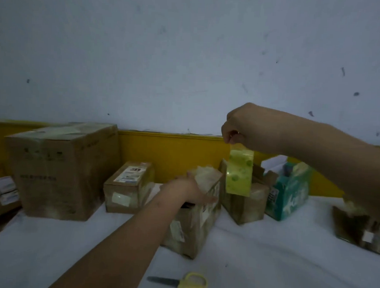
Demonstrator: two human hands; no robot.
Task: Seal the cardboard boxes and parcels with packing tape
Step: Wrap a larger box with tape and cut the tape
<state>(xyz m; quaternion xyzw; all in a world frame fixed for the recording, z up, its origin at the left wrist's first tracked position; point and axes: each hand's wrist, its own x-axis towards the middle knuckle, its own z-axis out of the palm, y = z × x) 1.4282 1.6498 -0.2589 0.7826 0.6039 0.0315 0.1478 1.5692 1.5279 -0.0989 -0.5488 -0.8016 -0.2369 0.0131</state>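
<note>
So, right grip (243, 127): raised above the boxes, fingertips pinching the top end of a yellow-green tape strip (239, 173).
Tape strip: hangs straight down from that pinch, its lower end in front of an open cardboard box (245, 207); whether they touch, I cannot tell.
Left grip (189, 189): spread, pressing on top of the middle cardboard box (190, 230), just left of the strip.
Neighbours: teal carton (288, 194) at right; labelled small box (127, 189) and large cardboard box (59, 171) at left.
Near edge: yellow-handled scissors (184, 282) on the white sheet (266, 265).
</note>
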